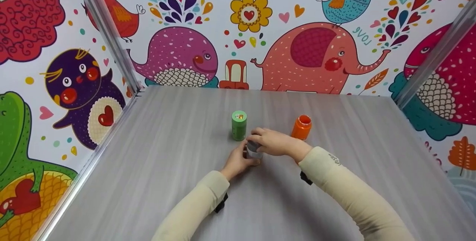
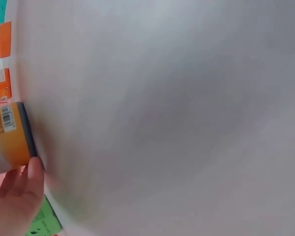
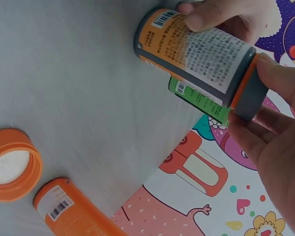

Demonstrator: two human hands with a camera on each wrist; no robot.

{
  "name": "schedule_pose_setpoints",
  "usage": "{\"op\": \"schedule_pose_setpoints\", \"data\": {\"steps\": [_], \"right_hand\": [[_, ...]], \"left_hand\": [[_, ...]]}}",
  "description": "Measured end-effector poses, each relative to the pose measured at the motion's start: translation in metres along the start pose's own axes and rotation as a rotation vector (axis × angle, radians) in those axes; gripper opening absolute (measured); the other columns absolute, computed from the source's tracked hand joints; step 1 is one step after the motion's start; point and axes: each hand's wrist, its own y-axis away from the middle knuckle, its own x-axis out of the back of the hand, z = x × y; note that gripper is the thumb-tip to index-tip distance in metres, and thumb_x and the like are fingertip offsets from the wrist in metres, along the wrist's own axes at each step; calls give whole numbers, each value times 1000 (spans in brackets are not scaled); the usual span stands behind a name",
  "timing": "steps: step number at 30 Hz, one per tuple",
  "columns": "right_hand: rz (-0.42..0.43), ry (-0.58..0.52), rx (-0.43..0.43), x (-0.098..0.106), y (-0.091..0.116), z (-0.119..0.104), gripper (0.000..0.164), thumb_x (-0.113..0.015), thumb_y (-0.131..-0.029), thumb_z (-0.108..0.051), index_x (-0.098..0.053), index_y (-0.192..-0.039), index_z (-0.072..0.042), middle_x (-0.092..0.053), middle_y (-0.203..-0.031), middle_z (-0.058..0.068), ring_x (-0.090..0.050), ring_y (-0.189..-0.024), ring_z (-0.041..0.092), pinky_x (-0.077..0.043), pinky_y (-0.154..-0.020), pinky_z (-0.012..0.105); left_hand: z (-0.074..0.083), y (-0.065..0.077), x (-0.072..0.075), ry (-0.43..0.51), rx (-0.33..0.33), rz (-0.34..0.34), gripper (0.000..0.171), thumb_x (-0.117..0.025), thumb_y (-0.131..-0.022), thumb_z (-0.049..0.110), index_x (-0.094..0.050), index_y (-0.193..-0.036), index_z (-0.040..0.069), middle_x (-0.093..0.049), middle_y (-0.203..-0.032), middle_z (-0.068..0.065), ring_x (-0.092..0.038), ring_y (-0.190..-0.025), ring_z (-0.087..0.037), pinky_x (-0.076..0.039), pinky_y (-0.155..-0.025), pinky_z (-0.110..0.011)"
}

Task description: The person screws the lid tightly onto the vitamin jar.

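Observation:
A grey bottle (image 1: 254, 154) with an orange and white printed label (image 3: 187, 46) is between both hands at the middle of the table. My left hand (image 1: 237, 162) holds its body, thumb on the near side. From above, my right hand (image 1: 273, 142) grips the dark grey lid (image 3: 250, 96) between thumb and fingers. In the right wrist view an orange band shows between lid and body. The left wrist view catches only the bottle's base end (image 2: 14, 135) and part of the left hand.
A green bottle (image 1: 239, 126) with its lid on stands just behind the hands. To the right is an uncapped orange bottle (image 1: 300, 128). An orange lid (image 3: 35, 169) lies near it, inner side showing. Patterned panels (image 1: 178, 55) border the grey table (image 1: 178, 122).

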Motion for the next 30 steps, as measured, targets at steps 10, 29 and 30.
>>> {"op": "schedule_pose_setpoints", "data": {"steps": [10, 29, 30], "right_hand": [[7, -82, -74, 3, -8, 14, 46, -61, -87, -11, -49, -131, -8, -47, -129, 17, -49, -115, 29, -42, -96, 42], [175, -180, -268, -5, -14, 56, 46, -57, -89, -5, -47, -133, -9, -38, -139, 21, -42, -124, 37, -36, -99, 49], [187, -187, -270, -6, -15, 58, 45, -57, -89, -5, -47, -133, -10, -38, -140, 20, -42, -124, 37, -36, -99, 49]], "left_hand": [[-3, 3, 7, 25, 67, -8, 69, -68, -83, 15, -30, -139, 3, -45, -132, -19, -49, -118, -32, -41, -95, -43], [-6, 9, 13, -16, 61, 6, 61, -65, -84, 8, -34, -137, 3, -46, -132, -18, -50, -115, -32, -43, -93, -43], [-7, 9, 13, -21, 56, 6, 61, -65, -84, 8, -34, -136, 3, -46, -132, -18, -50, -115, -32, -43, -93, -43]]}}
